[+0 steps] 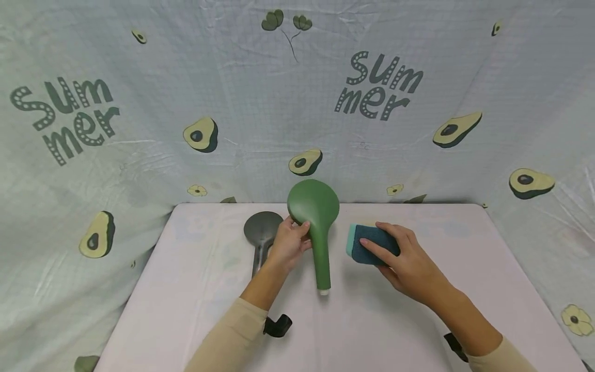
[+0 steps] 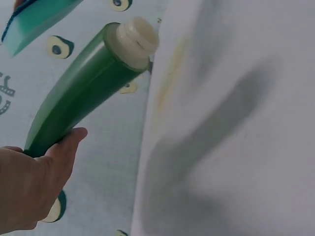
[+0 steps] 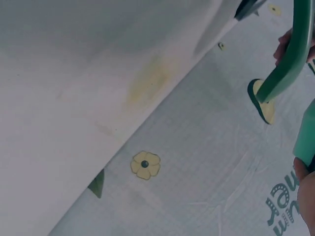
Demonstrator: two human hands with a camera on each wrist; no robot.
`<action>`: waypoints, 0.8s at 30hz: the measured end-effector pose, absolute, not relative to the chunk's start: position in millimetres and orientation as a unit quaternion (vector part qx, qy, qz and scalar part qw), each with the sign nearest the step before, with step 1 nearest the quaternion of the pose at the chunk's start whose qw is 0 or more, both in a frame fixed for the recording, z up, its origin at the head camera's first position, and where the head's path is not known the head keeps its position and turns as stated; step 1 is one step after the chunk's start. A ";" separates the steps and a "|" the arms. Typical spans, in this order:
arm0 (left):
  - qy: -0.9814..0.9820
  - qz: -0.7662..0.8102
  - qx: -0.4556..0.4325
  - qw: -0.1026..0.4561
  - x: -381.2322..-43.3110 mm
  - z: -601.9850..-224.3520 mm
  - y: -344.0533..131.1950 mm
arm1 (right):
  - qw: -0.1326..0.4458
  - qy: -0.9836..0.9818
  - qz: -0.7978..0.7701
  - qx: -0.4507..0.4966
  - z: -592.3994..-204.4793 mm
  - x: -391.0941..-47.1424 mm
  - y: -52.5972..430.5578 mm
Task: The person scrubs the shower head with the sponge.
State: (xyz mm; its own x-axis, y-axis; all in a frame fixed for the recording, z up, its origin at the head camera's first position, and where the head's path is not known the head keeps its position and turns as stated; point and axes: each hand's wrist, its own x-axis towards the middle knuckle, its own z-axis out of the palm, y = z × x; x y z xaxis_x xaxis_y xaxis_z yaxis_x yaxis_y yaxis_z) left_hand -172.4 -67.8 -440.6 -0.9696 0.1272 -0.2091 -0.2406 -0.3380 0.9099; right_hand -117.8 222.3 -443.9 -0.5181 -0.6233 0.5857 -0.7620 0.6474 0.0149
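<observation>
A green shower head [image 1: 313, 204] with a pale threaded end is raised above the table, its round head pointing away from me. My left hand [image 1: 289, 244] grips it at the neck; in the left wrist view its handle [image 2: 74, 93] slants up to the threaded connector [image 2: 138, 39]. Between thumb and fingers, my right hand [image 1: 411, 266] holds a dark blue sponge [image 1: 376, 245] with a teal layer. The sponge is to the right of the shower head, apart from it. A grey shower head [image 1: 263, 228] lies left of my left hand, its handle partly hidden by that forearm.
Both hands are over a pale table [image 1: 372, 330]. A cloth printed with avocados [image 1: 204, 135] hangs behind and at the sides. Black straps [image 1: 277, 326] show at the wrists.
</observation>
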 end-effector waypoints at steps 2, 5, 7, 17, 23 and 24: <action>0.576 0.805 -0.055 0.129 -172.7 -447.8 -62.4 | 0.283 -0.865 0.122 0.396 -445.2 -117.5 226.7; 0.592 0.790 -0.067 0.144 -174.9 -457.6 -53.3 | 0.283 -0.868 0.126 0.389 -446.0 -116.1 232.5; 0.599 0.782 -0.076 0.150 -176.8 -463.2 -46.9 | 0.283 -0.869 0.130 0.384 -446.6 -115.3 236.2; 0.618 0.760 -0.097 0.174 -190.2 -486.9 -19.9 | 0.265 -0.877 0.143 0.375 -448.0 -114.4 244.7; 0.617 0.755 -0.131 0.178 -195.3 -499.7 -10.4 | 0.261 -0.877 0.146 0.377 -449.8 -113.8 245.8; 0.616 0.756 -0.136 0.177 -195.7 -501.0 -9.2 | 0.259 -0.877 0.146 0.377 -450.0 -113.6 246.1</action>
